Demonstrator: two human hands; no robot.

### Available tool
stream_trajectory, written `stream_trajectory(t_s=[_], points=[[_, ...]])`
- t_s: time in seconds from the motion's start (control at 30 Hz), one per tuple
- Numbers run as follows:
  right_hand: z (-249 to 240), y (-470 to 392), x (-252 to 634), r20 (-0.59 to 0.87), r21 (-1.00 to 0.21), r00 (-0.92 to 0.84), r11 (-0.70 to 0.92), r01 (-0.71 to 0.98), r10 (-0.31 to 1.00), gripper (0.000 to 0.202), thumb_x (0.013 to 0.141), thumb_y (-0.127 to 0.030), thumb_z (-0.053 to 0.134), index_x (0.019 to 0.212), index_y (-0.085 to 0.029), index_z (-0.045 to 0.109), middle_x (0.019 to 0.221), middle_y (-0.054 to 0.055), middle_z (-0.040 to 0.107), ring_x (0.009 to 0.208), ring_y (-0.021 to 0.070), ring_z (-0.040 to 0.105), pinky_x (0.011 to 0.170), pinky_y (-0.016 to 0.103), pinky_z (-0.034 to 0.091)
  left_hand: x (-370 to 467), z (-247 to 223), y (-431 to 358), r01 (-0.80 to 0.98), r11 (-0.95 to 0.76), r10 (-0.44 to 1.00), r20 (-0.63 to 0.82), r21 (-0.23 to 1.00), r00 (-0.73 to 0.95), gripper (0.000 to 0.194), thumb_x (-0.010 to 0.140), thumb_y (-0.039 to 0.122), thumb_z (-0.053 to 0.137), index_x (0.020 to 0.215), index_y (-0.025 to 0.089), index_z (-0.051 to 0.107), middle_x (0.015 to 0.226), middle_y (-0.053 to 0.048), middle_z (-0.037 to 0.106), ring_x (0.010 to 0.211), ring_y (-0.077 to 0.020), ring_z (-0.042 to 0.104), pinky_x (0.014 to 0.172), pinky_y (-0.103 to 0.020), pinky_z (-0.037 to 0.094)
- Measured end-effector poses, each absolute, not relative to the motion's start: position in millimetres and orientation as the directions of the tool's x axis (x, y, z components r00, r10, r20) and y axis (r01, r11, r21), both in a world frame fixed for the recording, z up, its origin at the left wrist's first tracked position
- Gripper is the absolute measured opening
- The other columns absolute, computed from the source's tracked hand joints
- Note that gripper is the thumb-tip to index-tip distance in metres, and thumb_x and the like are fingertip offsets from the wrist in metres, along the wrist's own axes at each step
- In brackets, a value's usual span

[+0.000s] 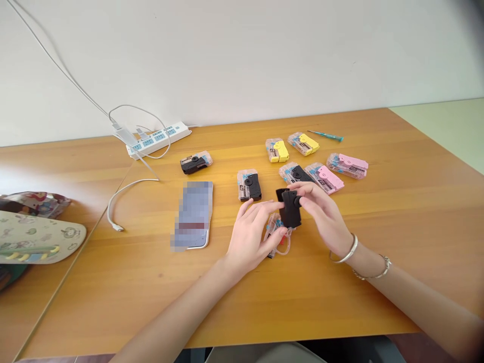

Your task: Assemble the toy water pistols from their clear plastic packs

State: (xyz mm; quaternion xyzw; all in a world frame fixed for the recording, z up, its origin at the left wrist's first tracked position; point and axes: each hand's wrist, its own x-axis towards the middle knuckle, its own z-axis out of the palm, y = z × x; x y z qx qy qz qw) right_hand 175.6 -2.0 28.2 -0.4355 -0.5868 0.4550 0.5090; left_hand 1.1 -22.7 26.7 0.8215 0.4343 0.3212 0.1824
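A small black plastic piece (291,209) is held above the table between both hands. My left hand (251,234) grips its left side and lower edge with thumb and fingertips. The fingers of my right hand (325,217) close on its upper right side. Beneath the piece, a clear casing (271,234) with blue and red parts and a clear loop lies on the table, partly hidden by my left hand. Just behind my right hand are a clear and black device (297,173) and a clear and pink one (327,177).
Other black (249,185), yellow (278,150) and pink devices (348,166) lie on the wooden table (302,302). A teal screwdriver (333,136) is at the back. Leftward are a phone (194,214), a power strip (159,140), a white cable (128,188) and a patterned item (41,237).
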Motion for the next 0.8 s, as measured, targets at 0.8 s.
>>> stream_trajectory(t_s=[0.8], points=[[33.9,16.4,196.7,-0.104,-0.927,-0.344,-0.216,-0.305,0.933,0.029,0.071,-0.032,0.064,0.098,-0.029,0.055,0.098,0.001,0.053,0.067,0.0116,0.048,0.06,0.03,0.047,4.8,19.7,-21.2,0.383,-0.356,0.851,0.126,0.852,0.51,0.047,0.078,0.021,0.055,0.123,0.023,0.04,0.117,-0.006,0.055,0.098,-0.0171,0.057,0.085,-0.03,0.047]])
